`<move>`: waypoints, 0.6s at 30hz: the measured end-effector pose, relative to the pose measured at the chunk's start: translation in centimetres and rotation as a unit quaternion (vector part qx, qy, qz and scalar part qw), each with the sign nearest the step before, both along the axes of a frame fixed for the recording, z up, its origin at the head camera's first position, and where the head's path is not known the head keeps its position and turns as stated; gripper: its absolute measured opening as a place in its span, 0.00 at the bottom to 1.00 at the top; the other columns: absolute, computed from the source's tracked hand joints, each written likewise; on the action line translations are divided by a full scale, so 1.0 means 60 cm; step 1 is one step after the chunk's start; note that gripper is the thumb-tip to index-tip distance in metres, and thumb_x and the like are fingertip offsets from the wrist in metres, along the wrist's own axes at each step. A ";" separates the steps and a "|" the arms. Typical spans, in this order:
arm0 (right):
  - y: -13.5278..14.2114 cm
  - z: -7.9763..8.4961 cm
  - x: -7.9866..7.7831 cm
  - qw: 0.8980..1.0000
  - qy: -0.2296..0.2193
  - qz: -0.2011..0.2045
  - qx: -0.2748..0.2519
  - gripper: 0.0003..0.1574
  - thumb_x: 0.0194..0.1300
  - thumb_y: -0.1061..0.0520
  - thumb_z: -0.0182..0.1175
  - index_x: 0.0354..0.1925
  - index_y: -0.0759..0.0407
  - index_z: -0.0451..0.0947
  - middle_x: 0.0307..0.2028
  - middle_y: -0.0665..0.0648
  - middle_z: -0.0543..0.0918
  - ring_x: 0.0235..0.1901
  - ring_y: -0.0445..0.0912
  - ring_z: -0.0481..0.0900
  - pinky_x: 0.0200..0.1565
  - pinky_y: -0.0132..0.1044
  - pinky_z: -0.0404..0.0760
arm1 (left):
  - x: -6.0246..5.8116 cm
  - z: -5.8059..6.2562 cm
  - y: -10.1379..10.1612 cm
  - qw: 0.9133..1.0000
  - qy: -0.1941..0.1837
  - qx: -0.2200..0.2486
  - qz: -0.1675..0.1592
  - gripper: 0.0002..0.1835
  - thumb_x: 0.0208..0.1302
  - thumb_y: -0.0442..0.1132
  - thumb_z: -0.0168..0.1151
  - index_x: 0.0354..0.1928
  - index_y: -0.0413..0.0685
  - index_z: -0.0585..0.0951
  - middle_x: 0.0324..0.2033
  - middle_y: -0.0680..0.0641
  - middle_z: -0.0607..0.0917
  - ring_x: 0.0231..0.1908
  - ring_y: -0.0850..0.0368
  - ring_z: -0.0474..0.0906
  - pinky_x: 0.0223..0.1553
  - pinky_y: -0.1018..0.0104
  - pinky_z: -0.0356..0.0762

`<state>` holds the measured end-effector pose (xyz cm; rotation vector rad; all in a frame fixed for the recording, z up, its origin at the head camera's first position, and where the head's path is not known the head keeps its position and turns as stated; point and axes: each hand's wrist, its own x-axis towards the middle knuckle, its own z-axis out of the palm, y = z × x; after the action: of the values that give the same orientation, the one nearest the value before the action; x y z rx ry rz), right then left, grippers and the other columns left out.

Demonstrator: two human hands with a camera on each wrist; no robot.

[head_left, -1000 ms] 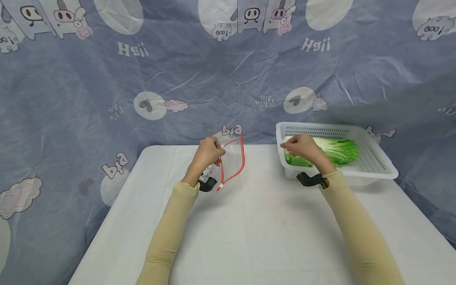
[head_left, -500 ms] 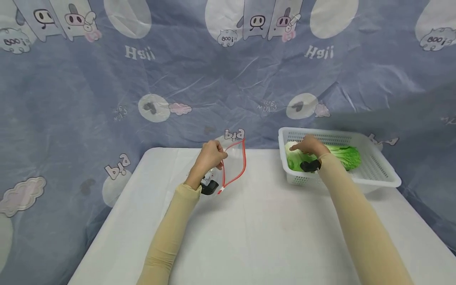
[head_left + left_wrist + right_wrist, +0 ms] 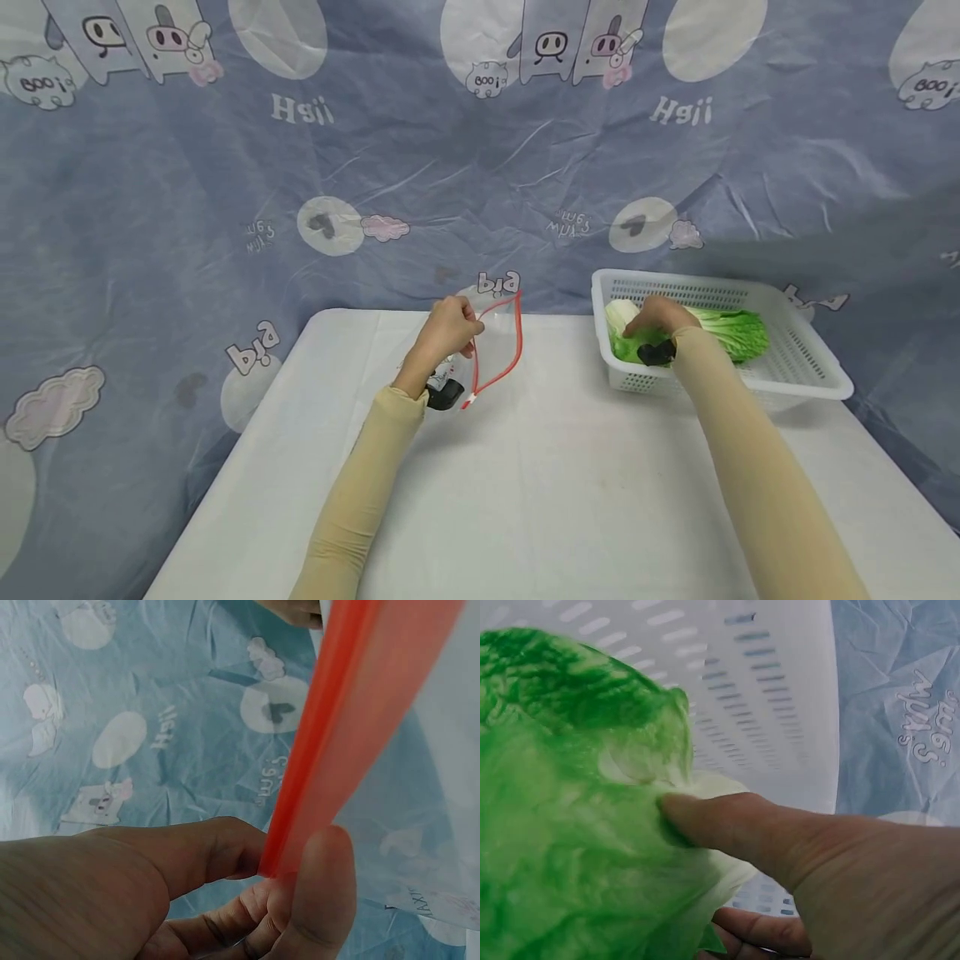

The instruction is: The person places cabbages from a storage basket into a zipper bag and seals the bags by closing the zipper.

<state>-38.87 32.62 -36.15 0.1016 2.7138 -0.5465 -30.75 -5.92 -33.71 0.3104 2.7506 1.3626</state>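
Note:
My left hand (image 3: pixel 448 327) pinches the red zip edge of a clear zip bag (image 3: pixel 518 342). In the left wrist view the thumb and fingers nip the lower end of the red zip strip (image 3: pixel 307 750). The bag's mouth gapes toward the right, and printed marks show on its side behind the wrist. My right hand (image 3: pixel 663 315) reaches into the white basket (image 3: pixel 813 387) and grips a leafy green vegetable (image 3: pixel 621 315) with a pale base. In the right wrist view its thumb presses on the leaves (image 3: pixel 577 847), with other fingers lower at its side.
A napa cabbage (image 3: pixel 742 333) lies in the basket, right of my right hand and partly behind the arm. The basket stands at the back right of the white table (image 3: pixel 555 483). A patterned blue-grey cloth (image 3: pixel 450 167) hangs behind the table.
My right hand has come down from above the basket's left part into it and closed on the leafy green vegetable. The left hand keeps its pinch on the bag; the head view has shifted slightly.

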 end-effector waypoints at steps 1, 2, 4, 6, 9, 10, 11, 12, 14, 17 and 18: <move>0.002 -0.001 0.000 1.000 0.001 0.001 0.002 0.31 0.58 0.49 0.66 0.46 0.73 0.71 0.46 0.69 0.75 0.46 0.60 0.74 0.48 0.53 0.78 | 0.000 0.000 0.000 1.000 0.000 0.001 0.001 0.06 0.62 0.33 0.59 0.30 0.39 0.74 0.20 0.44 0.79 0.14 0.54 0.82 0.24 0.62 0.84; 0.003 -0.002 0.000 1.000 0.002 0.003 0.001 0.29 0.57 0.49 0.66 0.44 0.72 0.72 0.44 0.67 0.75 0.44 0.58 0.75 0.46 0.51 0.78 | 0.001 0.000 0.000 1.000 0.000 0.002 0.001 0.06 0.62 0.33 0.59 0.30 0.39 0.74 0.20 0.44 0.79 0.14 0.54 0.82 0.23 0.63 0.83; 0.007 -0.003 0.000 1.000 0.003 0.009 0.001 0.25 0.56 0.51 0.66 0.40 0.70 0.72 0.37 0.62 0.73 0.38 0.53 0.72 0.40 0.45 0.77 | 0.001 0.000 0.001 1.000 0.000 0.002 0.000 0.05 0.62 0.32 0.59 0.30 0.39 0.74 0.20 0.45 0.79 0.14 0.54 0.82 0.21 0.65 0.82; 0.011 -0.003 0.001 1.000 -0.001 0.017 -0.002 0.22 0.56 0.51 0.65 0.37 0.68 0.70 0.33 0.59 0.69 0.34 0.50 0.68 0.36 0.41 0.73 | 0.000 0.000 0.001 1.000 -0.001 0.003 -0.004 0.05 0.62 0.32 0.59 0.30 0.39 0.74 0.20 0.45 0.79 0.14 0.54 0.82 0.21 0.66 0.82; 0.019 0.003 0.006 0.999 -0.006 0.035 -0.003 0.19 0.57 0.50 0.63 0.32 0.62 0.67 0.28 0.55 0.65 0.30 0.48 0.65 0.33 0.40 0.70 | 0.000 -0.001 0.001 1.000 -0.004 0.002 -0.008 0.05 0.62 0.33 0.59 0.30 0.39 0.74 0.20 0.45 0.79 0.15 0.53 0.82 0.21 0.66 0.82; 0.021 0.006 0.008 0.999 -0.009 0.041 -0.003 0.18 0.57 0.50 0.63 0.28 0.60 0.67 0.26 0.53 0.65 0.28 0.47 0.65 0.32 0.39 0.69 | -0.001 -0.001 0.001 1.000 -0.005 0.002 -0.008 0.05 0.62 0.33 0.59 0.30 0.39 0.74 0.20 0.45 0.79 0.15 0.53 0.82 0.21 0.66 0.82; 0.023 0.010 0.011 0.999 -0.011 0.046 -0.007 0.18 0.58 0.50 0.62 0.25 0.57 0.65 0.23 0.51 0.63 0.26 0.46 0.63 0.31 0.39 0.68 | -0.001 -0.001 0.001 1.000 -0.006 0.001 -0.007 0.05 0.62 0.33 0.59 0.30 0.39 0.74 0.20 0.45 0.79 0.15 0.53 0.83 0.22 0.66 0.82; 0.025 0.015 0.014 0.998 -0.007 0.054 -0.012 0.18 0.58 0.50 0.61 0.21 0.55 0.64 0.20 0.49 0.63 0.23 0.45 0.62 0.29 0.38 0.68 | -0.001 -0.001 0.000 1.000 -0.007 0.000 -0.006 0.05 0.62 0.33 0.59 0.30 0.40 0.74 0.20 0.45 0.79 0.16 0.52 0.83 0.23 0.64 0.83; 0.028 0.026 0.021 0.997 0.005 0.075 -0.025 0.23 0.59 0.52 0.60 0.16 0.52 0.59 0.16 0.47 0.57 0.19 0.43 0.56 0.26 0.37 0.65 | -0.002 0.000 0.000 1.000 -0.008 0.001 -0.005 0.05 0.63 0.33 0.58 0.30 0.40 0.74 0.21 0.45 0.80 0.16 0.52 0.83 0.26 0.60 0.84; 0.033 0.042 0.032 0.992 0.044 0.105 -0.049 0.19 0.61 0.54 0.59 0.21 0.61 0.64 0.18 0.53 0.64 0.21 0.45 0.59 0.28 0.37 0.66 | -0.003 0.001 -0.001 1.000 -0.011 0.002 -0.005 0.05 0.63 0.33 0.58 0.30 0.40 0.73 0.20 0.44 0.80 0.16 0.52 0.83 0.31 0.54 0.85; 0.035 0.047 0.036 0.990 0.058 0.114 -0.053 0.17 0.62 0.55 0.59 0.27 0.66 0.67 0.24 0.58 0.69 0.24 0.47 0.63 0.30 0.38 0.69 | -0.004 0.001 -0.001 1.000 -0.013 0.002 -0.005 0.05 0.63 0.33 0.58 0.30 0.39 0.73 0.20 0.44 0.80 0.16 0.52 0.83 0.33 0.52 0.85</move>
<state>-36.71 34.72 -33.30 -0.2717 2.7516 -0.6427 -30.96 -5.98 -33.64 0.3040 2.7226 1.3610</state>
